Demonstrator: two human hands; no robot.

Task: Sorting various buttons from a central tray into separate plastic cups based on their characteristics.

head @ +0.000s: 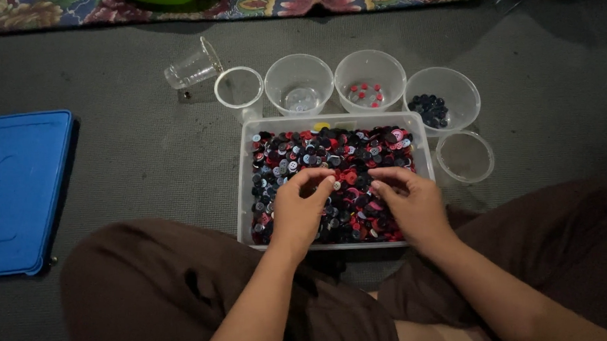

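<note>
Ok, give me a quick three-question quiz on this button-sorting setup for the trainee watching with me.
1. True or false: both hands, the left hand and the right hand, are over the clear rectangular bin of mixed buttons.
2. Which round cup holds the red buttons? A) the cup tipped on its side B) the third upright cup from the left C) the small cup at far right
3. What colour is the flat lid on the floor at left?

Key: 1 true; 2 B; 3 blue.
</note>
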